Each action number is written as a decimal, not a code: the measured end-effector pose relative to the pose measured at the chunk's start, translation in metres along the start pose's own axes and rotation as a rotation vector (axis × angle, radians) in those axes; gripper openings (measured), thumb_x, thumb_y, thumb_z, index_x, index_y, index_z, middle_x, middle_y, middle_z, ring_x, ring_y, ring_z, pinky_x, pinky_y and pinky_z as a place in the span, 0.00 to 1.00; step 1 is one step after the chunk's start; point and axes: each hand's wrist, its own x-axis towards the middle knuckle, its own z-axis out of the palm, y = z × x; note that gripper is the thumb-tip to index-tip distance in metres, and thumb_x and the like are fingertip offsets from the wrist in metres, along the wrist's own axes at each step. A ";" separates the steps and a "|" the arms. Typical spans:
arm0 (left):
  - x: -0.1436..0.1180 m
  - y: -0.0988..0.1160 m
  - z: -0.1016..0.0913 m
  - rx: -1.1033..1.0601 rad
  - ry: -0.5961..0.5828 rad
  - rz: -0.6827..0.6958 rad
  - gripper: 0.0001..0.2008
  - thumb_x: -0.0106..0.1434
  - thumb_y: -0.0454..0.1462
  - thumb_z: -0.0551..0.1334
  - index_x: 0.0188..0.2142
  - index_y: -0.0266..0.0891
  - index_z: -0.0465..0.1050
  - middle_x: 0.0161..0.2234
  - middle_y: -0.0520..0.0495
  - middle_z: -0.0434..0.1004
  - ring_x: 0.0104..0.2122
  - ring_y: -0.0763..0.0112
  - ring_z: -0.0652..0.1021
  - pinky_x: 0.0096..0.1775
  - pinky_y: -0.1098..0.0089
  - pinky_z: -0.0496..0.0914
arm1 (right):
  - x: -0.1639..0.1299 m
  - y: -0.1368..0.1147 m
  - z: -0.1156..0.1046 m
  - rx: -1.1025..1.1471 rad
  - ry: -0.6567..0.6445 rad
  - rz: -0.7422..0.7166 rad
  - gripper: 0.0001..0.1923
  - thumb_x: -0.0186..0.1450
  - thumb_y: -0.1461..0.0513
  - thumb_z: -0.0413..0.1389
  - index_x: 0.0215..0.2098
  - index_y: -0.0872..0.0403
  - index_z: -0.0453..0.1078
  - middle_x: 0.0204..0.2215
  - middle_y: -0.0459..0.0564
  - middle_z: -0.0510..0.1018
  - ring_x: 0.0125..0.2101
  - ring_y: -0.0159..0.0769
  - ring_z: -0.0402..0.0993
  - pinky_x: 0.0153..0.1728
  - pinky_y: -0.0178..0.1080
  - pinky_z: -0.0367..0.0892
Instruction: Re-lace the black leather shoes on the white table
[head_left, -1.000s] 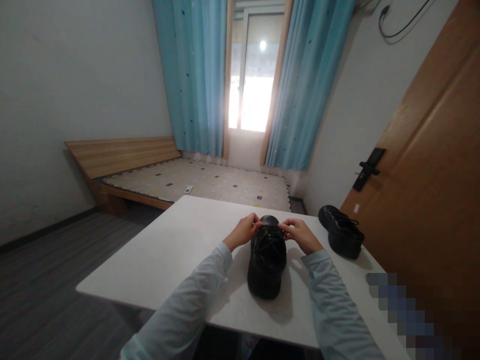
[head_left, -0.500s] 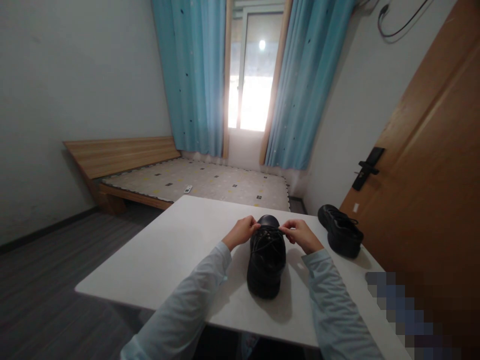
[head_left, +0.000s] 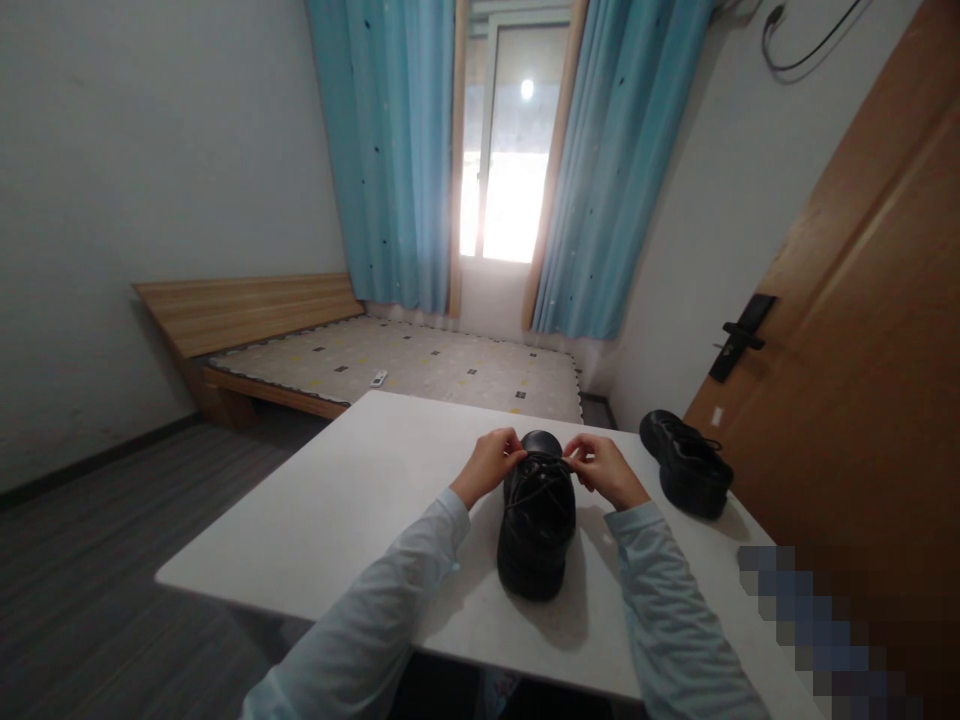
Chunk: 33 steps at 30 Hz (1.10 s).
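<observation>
I am looking down at a white table (head_left: pixel 337 500) whose near edge is running just below my forearms, with wide bare surface lying to the left and far side. Two black lace-up shoes are sitting on it: one shoe (head_left: pixel 535 530) is standing upright in the middle, toe pointing away from me, and the second shoe (head_left: pixel 686 463) is resting well apart near the right edge, close to the wooden door (head_left: pixel 862 350). My left hand (head_left: pixel 489 465) is curling in at the shoe's left side, fingers pinching closed on a lace (head_left: pixel 541 468) near the toe. My right hand (head_left: pixel 601 470) is mirroring it on the right, fingertips pinching the lace too. Both forearms are angling inward in pale sleeves, wrists raised slightly above the tabletop.
</observation>
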 end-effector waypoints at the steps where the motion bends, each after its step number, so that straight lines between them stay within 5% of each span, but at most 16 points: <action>1: 0.000 0.001 0.000 -0.026 0.000 0.015 0.02 0.54 0.33 0.61 0.26 0.37 0.69 0.28 0.50 0.74 0.30 0.72 0.74 0.34 0.73 0.70 | -0.001 -0.002 0.000 -0.024 0.001 -0.005 0.07 0.50 0.60 0.59 0.25 0.56 0.68 0.11 0.40 0.66 0.10 0.26 0.62 0.08 0.27 0.54; 7: -0.002 0.009 -0.007 0.000 -0.041 0.144 0.07 0.54 0.29 0.57 0.30 0.38 0.73 0.30 0.50 0.75 0.31 0.73 0.74 0.37 0.73 0.69 | -0.003 -0.014 0.001 -0.164 0.010 -0.033 0.03 0.51 0.64 0.56 0.23 0.56 0.72 0.13 0.44 0.69 0.14 0.29 0.66 0.11 0.29 0.58; 13: -0.003 0.008 -0.013 0.045 -0.092 0.186 0.08 0.56 0.31 0.56 0.32 0.39 0.75 0.32 0.49 0.77 0.34 0.71 0.75 0.40 0.72 0.68 | -0.003 -0.021 0.000 -0.344 0.075 -0.197 0.05 0.49 0.68 0.57 0.20 0.54 0.74 0.21 0.48 0.77 0.24 0.35 0.72 0.29 0.35 0.66; 18: -0.003 0.010 -0.018 0.111 -0.123 0.231 0.10 0.56 0.31 0.56 0.33 0.40 0.76 0.31 0.50 0.79 0.31 0.72 0.76 0.38 0.74 0.68 | -0.006 -0.024 -0.001 -0.362 0.034 -0.174 0.07 0.51 0.68 0.54 0.23 0.54 0.74 0.18 0.47 0.76 0.20 0.33 0.71 0.24 0.34 0.65; 25: -0.005 0.014 -0.018 0.096 -0.092 0.190 0.14 0.61 0.44 0.55 0.32 0.39 0.76 0.29 0.50 0.79 0.28 0.72 0.76 0.33 0.75 0.67 | -0.010 -0.025 0.000 -0.277 0.010 -0.116 0.08 0.55 0.65 0.50 0.29 0.54 0.70 0.17 0.43 0.71 0.17 0.30 0.69 0.13 0.29 0.64; 33: -0.003 0.013 -0.015 0.276 -0.084 0.259 0.09 0.60 0.42 0.58 0.36 0.42 0.74 0.32 0.50 0.76 0.30 0.73 0.74 0.34 0.75 0.65 | -0.010 -0.027 0.004 -0.283 -0.018 -0.133 0.10 0.60 0.56 0.51 0.27 0.54 0.65 0.18 0.44 0.69 0.17 0.30 0.68 0.12 0.30 0.65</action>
